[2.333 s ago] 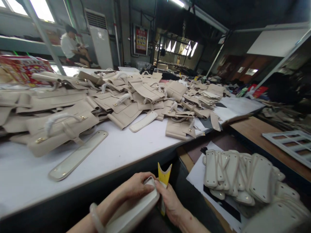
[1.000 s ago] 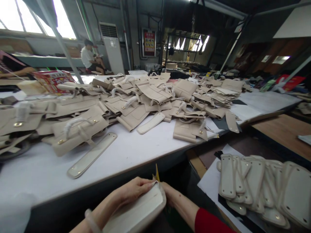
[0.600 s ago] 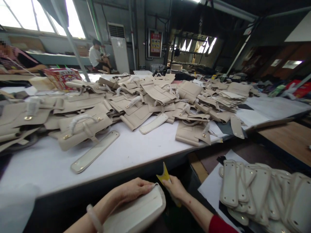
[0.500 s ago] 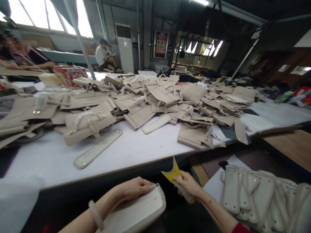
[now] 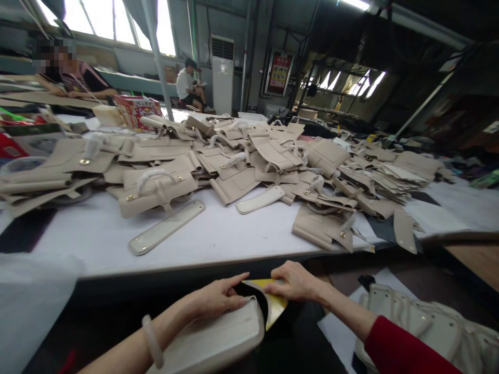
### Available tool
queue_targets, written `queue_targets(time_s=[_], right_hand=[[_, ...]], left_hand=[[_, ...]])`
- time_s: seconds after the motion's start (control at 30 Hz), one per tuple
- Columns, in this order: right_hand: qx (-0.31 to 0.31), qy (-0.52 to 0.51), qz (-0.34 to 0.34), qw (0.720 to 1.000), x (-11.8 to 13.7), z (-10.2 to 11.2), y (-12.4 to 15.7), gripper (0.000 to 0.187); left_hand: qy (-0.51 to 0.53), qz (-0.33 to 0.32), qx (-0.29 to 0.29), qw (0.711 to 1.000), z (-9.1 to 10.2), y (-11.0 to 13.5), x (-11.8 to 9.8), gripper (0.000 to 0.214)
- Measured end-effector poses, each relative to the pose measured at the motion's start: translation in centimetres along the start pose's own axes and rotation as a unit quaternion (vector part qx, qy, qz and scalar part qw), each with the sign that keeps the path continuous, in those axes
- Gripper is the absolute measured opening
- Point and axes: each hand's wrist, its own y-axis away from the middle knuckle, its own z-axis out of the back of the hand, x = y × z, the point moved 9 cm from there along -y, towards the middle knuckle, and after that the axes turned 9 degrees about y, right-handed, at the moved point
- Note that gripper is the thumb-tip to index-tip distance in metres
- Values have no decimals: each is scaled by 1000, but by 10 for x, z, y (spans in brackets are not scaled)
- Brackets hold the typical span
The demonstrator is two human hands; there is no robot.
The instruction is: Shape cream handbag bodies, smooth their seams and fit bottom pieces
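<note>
My left hand lies on the near end of a long cream bag-base panel, fingers curled over its rim and the index finger stretched toward the yellow tool. My right hand grips a yellow scraper and presses it flat just past the panel's rounded end, below the table edge. A pale bangle circles my left wrist. A red sleeve covers my right forearm.
The white table carries heaps of beige bag pieces and two loose base strips. A stack of cream base panels sits low at my right. Two people sit at the far left and back.
My right hand swung the yellow scraper out to the right, then brought it back down flat by the panel's end. The view turned left. My left hand kept its hold on the panel.
</note>
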Motion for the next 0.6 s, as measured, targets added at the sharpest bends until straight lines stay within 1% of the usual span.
queue_targets(time_s=[0.07,0.13,0.23,0.37,0.43,0.6], right_hand=[[-35,50,9,998,4,8,-5,55],[-52,86,36,994,13,10,-12,57],[-60,120,81,988,26,6,-22,59],[-69,145,122,979,34,3,-27,60],[-74,151,134,976,36,3,-27,61],[-81,165,146,972,38,1,-25,63]], left_hand=[[6,1,-5,1000,1,1,0,87],[8,-3,-3,1000,1,1,-1,86],[-8,-15,6,1000,1,2,-3,81],[-49,-60,16,997,-1,5,-16,59],[-51,-81,27,995,-4,7,-23,51],[-57,-83,29,994,-4,9,-29,48]])
